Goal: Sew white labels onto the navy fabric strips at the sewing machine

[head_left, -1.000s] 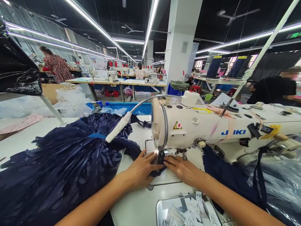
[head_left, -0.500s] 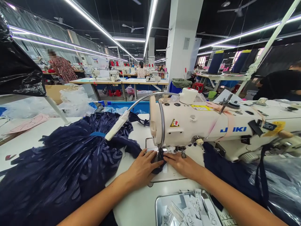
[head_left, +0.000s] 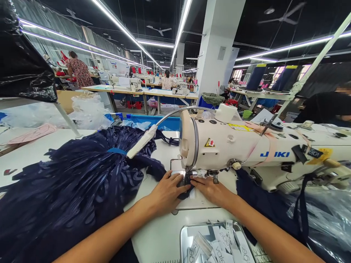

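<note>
A white sewing machine stands before me, its presser foot down over a small dark navy piece of fabric. My left hand lies left of the foot, fingers stretched and spread, the thumb reaching onto the fabric. Right of the foot, my right hand rests with fingers extended and their tips at the fabric's edge. Whether either hand pinches the cloth is hidden. A big bundle of navy garments, tied with a blue band, spreads over the table on the left, one strip reaching toward my left fingers.
A metal tray of printed labels sits in front, between my forearms. A lamp on a bendable neck overhangs the bundle. More navy fabric and clear plastic lie right. Thread cones stand behind; people are at distant tables.
The view has shifted slightly, so the machine appears a little farther right. Both hands keep nearly the same place beside the presser foot.
</note>
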The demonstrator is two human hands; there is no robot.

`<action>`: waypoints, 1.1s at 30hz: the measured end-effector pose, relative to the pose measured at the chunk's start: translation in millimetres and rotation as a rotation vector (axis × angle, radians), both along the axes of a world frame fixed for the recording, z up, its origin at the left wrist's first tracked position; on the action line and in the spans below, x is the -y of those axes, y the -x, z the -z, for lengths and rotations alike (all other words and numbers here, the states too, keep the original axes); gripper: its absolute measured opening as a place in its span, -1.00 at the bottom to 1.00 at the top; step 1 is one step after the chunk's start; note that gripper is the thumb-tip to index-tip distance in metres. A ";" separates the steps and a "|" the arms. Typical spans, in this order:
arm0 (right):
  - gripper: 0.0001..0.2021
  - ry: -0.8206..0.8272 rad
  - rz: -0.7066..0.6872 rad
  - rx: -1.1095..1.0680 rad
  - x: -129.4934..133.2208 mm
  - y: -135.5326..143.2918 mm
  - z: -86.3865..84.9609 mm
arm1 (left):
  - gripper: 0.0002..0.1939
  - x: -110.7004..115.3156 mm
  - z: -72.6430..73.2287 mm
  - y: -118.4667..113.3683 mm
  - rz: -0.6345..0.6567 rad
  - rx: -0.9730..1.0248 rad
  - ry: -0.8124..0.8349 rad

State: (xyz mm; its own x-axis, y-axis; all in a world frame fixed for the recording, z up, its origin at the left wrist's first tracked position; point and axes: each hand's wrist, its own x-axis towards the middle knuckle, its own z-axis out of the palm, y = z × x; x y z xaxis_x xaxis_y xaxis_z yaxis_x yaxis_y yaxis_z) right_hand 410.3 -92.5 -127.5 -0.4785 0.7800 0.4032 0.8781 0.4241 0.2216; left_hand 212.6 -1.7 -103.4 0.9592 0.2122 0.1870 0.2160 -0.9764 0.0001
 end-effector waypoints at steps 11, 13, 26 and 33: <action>-0.64 -0.009 0.003 -0.010 -4.3 -0.5 0.9 | -0.60 1.5 3.8 -3.3 -0.039 0.017 0.006; -0.63 -0.015 0.021 -0.004 -4.3 -0.1 0.1 | -0.59 1.7 5.0 -4.7 -0.043 0.012 0.000; -0.59 0.018 0.097 -0.028 -9.7 -3.8 7.5 | -0.61 4.6 4.0 -11.6 -0.123 0.010 -0.013; -0.66 0.020 0.087 -0.290 -15.9 -6.5 13.4 | -0.74 19.4 2.5 -4.9 -0.079 0.121 0.019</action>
